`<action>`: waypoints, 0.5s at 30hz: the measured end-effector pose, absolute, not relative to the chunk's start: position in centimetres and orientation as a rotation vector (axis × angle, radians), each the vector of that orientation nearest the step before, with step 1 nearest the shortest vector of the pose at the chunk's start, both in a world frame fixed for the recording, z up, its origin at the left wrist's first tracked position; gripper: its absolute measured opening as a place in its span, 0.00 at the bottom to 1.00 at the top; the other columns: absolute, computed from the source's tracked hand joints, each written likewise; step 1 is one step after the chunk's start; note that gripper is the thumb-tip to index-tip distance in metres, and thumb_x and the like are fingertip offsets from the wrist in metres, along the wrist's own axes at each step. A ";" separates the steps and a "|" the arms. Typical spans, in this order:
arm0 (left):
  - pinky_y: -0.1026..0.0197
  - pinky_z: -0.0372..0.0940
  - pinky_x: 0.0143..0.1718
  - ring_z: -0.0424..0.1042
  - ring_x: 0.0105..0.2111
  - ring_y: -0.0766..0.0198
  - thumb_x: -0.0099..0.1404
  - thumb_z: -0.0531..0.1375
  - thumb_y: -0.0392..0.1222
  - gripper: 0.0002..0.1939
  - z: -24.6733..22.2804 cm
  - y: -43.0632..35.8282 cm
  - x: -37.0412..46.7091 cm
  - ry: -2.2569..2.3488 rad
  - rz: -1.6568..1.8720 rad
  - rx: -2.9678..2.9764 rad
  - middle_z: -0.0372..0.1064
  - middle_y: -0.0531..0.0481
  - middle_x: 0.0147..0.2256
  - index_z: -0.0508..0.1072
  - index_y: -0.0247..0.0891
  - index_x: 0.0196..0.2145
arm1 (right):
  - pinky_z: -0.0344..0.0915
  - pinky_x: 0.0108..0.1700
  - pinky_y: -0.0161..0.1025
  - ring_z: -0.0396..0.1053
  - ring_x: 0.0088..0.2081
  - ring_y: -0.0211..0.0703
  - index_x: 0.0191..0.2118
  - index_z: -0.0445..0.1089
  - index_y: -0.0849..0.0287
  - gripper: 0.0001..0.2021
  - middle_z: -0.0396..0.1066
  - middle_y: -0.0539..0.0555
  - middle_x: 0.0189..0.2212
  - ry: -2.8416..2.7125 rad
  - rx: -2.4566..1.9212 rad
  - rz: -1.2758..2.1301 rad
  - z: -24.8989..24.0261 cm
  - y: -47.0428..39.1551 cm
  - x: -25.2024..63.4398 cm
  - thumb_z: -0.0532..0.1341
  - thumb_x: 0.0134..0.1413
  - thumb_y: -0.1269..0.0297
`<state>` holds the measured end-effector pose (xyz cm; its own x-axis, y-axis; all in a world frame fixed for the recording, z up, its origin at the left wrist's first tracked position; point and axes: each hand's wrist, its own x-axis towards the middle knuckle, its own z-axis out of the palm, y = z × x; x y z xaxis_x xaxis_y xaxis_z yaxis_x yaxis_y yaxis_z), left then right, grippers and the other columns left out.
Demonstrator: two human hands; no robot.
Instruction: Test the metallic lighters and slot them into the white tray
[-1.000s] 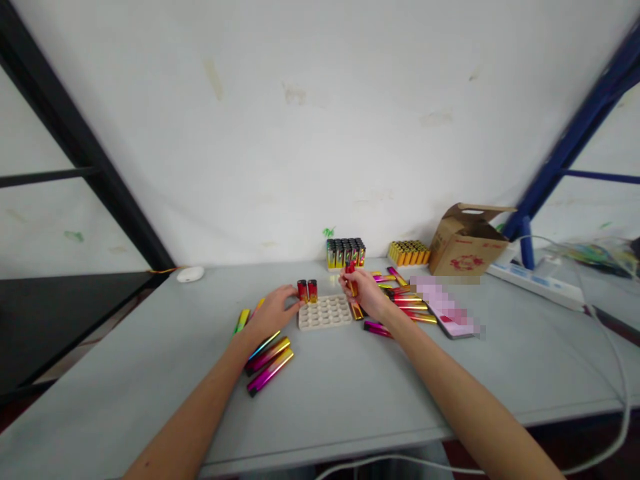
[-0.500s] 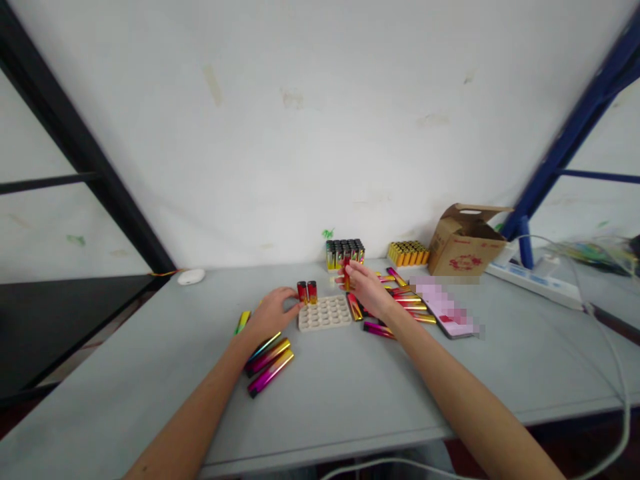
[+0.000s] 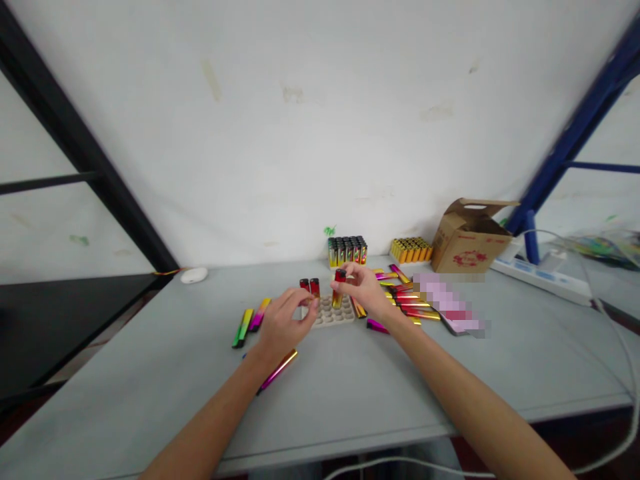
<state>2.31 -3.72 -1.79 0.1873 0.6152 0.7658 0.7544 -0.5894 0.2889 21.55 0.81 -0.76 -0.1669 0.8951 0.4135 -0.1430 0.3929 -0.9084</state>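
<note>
My right hand point(image 3: 361, 285) pinches a red-and-gold lighter point(image 3: 338, 291) with a black end, held upright over the pale tray point(image 3: 345, 316) of oval holes. At the tray's back left stand two more red lighters point(image 3: 315, 287) with dark tops, side by side. In front of them is my left hand point(image 3: 287, 320), over the tray's left part, thumb and fingertips brought together. Whether anything is between those fingertips I cannot make out. Near that hand lie green-yellow lighters point(image 3: 243, 328), a pink-yellow one point(image 3: 260, 315) and a purple-gold one point(image 3: 278, 372), partly covered by the arm.
Several loose lighters point(image 3: 414, 301) lie right of my right hand, beside a pink flat object point(image 3: 445, 303). Filled trays of dark-topped lighters point(image 3: 347, 251) and yellow ones point(image 3: 411, 250) stand by the wall. Further right are a cardboard box point(image 3: 470, 247) and a power strip point(image 3: 543, 280).
My right hand has brought the red-and-gold lighter left and down over the tray. My left hand has moved right, in front of the two standing lighters, and its fingers have drawn together.
</note>
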 end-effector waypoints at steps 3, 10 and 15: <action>0.58 0.68 0.39 0.73 0.31 0.59 0.60 0.60 0.50 0.12 -2.1 -4.0 2.8 -1.482 -1.355 -2.352 0.75 0.47 0.32 0.73 0.41 0.38 | 0.63 0.42 0.37 0.64 0.38 0.39 0.24 0.58 0.57 0.17 0.64 0.50 0.35 -1.468 -0.704 1.026 -0.4 0.1 21.1 0.70 0.40 0.60; 0.58 0.69 0.37 0.74 0.30 0.58 0.56 0.62 0.46 0.12 -1.9 -4.4 4.0 -1.650 -1.373 -2.484 0.76 0.50 0.30 0.72 0.41 0.38 | 0.62 0.44 0.40 0.65 0.40 0.43 0.23 0.60 0.56 0.16 0.64 0.52 0.34 -1.524 -0.715 0.887 -0.5 -0.9 19.6 0.69 0.42 0.59; 0.59 0.68 0.37 0.75 0.32 0.59 0.56 0.57 0.38 0.10 -1.9 -4.3 4.5 -1.703 -1.441 -2.474 0.76 0.49 0.34 0.70 0.40 0.39 | 0.61 0.47 0.41 0.65 0.45 0.45 0.28 0.64 0.56 0.13 0.65 0.53 0.39 -1.633 -0.737 0.751 -0.6 -1.5 19.1 0.69 0.42 0.60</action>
<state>4.47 -4.31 -1.92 0.1112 0.8340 0.5404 0.6710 -0.4642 0.5782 19.14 -1.45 -0.59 -0.1667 0.7952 0.5830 0.0747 0.5997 -0.7967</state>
